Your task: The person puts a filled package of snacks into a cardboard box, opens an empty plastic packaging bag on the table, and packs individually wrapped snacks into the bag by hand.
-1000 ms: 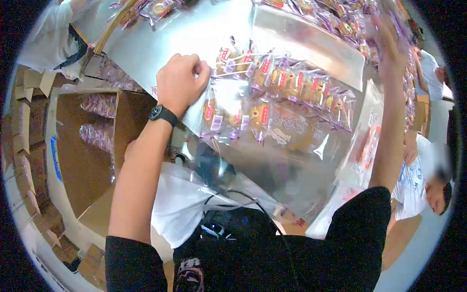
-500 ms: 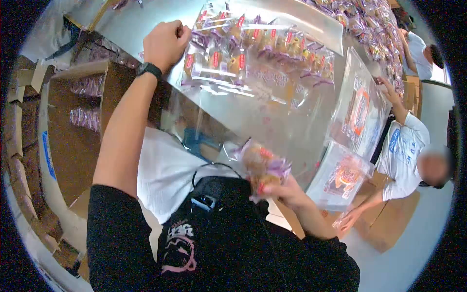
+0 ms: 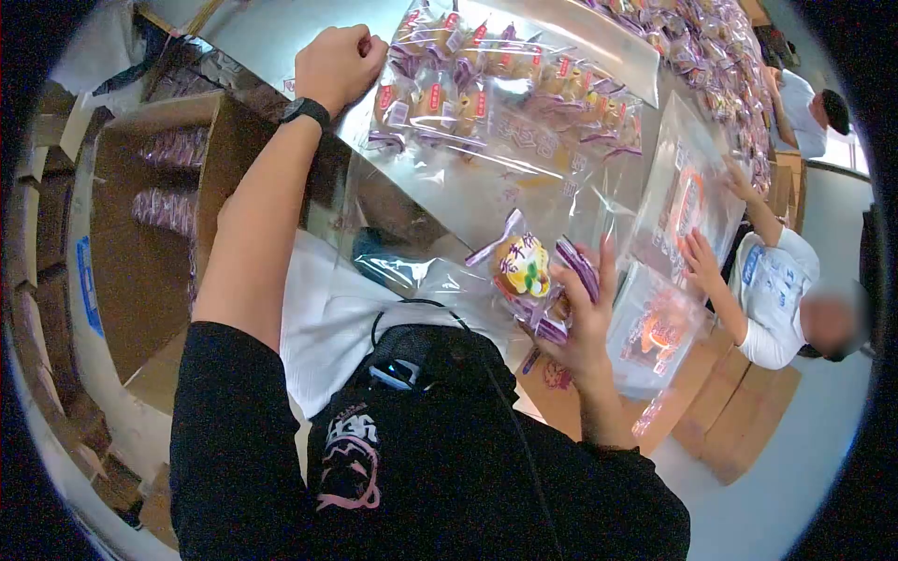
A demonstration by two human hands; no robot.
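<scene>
My left hand [image 3: 339, 65], with a black watch on its wrist, is closed at the left edge of a large clear bag [image 3: 524, 173]; its fingertips are hidden, so any grip on the film cannot be made out. Rows of small wrapped pastries [image 3: 435, 103] lie inside the bag on the metal table [image 3: 271, 28]. Nearer my body, at the bag's open end, my right hand [image 3: 585, 309] holds wrapped pastries [image 3: 524, 266] with purple-edged wrappers. One of them faces up with a yellow and green label.
An open cardboard box [image 3: 140, 252] with wrapped packs stands at the left. Flat printed bags [image 3: 655, 327] lie at the right, beside a co-worker in a white shirt [image 3: 772, 290]. A pile of wrapped pastries [image 3: 720, 75] fills the back right, near another person.
My right hand has come down from the pile at the upper right with pastries, then moved slightly up and right. The co-worker's hand has moved up to the printed bags.
</scene>
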